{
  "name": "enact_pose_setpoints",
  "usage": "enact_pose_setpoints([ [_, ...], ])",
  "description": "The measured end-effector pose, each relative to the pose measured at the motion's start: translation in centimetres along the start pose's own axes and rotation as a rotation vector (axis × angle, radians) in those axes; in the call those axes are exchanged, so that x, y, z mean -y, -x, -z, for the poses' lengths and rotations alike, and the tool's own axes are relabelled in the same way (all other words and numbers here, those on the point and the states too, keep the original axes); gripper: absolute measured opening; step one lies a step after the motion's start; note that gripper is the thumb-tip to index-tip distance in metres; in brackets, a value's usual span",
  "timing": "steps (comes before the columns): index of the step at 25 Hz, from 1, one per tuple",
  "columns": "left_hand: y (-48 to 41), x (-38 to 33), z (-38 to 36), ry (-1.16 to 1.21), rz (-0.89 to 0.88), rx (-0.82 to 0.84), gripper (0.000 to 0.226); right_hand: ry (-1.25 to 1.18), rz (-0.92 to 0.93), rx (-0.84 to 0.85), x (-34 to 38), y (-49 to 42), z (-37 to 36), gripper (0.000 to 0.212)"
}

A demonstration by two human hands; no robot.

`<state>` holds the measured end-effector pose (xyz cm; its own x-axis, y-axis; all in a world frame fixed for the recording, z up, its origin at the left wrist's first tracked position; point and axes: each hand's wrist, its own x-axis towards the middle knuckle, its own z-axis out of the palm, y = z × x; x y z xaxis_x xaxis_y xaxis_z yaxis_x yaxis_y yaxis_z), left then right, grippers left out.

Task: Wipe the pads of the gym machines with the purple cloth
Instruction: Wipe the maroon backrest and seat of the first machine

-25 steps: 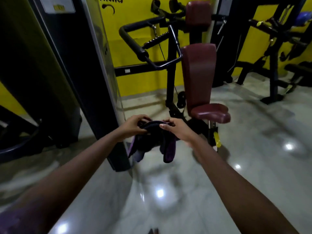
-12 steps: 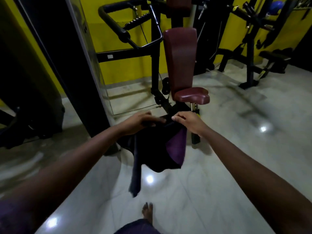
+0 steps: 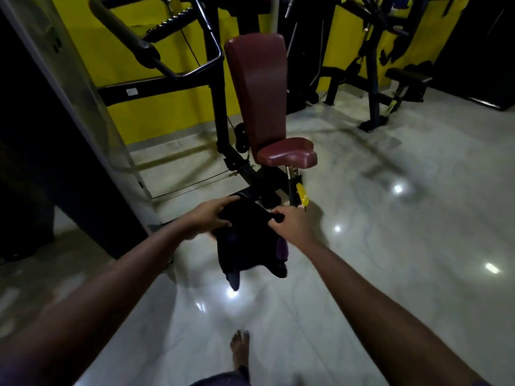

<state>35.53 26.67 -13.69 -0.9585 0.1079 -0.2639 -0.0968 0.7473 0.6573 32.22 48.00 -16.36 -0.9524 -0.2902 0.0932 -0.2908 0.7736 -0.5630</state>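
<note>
Purple cloth (image 3: 248, 246) at centre frame, held in the air above the floor, clamped between two hands. Nearest, at the bottom edge: bare foot (image 3: 240, 349) planted on glossy pale floor (image 3: 390, 260), both forearms reaching up from the lower corners. Left hand (image 3: 207, 218) just left of centre, fingers curled over the cloth's top edge; right hand (image 3: 292, 224) just right of centre, fingers and thumb closed on the same edge. Hangs bunched below both hands, reads mostly dark in the dim light, shows purple on its right fold, droops lowest at one corner. Apart from the machine's pads, lower in the frame than both.

Just beyond the hands, yellow lever (image 3: 302, 196) on the seat post. Above that, maroon seat pad (image 3: 287, 156), and rising from its rear the tall maroon back pad (image 3: 257, 90), upright, in the upper middle. Black handle bar (image 3: 125, 32) slanting across the upper left, beside a dark upright panel (image 3: 41, 135) filling the left edge. Yellow wall (image 3: 145, 115) behind. More black machines (image 3: 373, 65) and a low black bench (image 3: 409, 79) in the upper right, well apart from the cloth.
</note>
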Motion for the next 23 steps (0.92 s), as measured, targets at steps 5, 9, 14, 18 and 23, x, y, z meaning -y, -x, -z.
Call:
enact_pose_setpoints([
  [5, -5.6, 1.5, -0.4, 0.695, 0.226, -0.172, 0.082, -0.197, -0.027, -0.052, 1.6, -7.3, -2.5, 0.028],
  [9, -9.1, 0.7, 0.2, 1.362, 0.372, -0.208, 0.072, -0.215, 0.139, -0.026, 4.2, -9.4, -4.4, 0.030],
  [14, -11.9, 1.4, 0.4, 1.377, 0.347, -0.201, 0.036, -0.246, 0.093, 0.118, 3.8, -11.0, -5.0, 0.032],
  [18, -14.9, 1.7, 2.1, 1.154, 0.135, -0.088, 0.070, -0.716, -0.145, 0.048, 0.5, -13.9, -1.4, 0.030],
  [23, -19.0, -1.9, 5.7, 0.784, -0.090, 0.114, 0.076, -0.687, -0.140, 0.376, -4.2, -18.4, 1.3, 0.072],
])
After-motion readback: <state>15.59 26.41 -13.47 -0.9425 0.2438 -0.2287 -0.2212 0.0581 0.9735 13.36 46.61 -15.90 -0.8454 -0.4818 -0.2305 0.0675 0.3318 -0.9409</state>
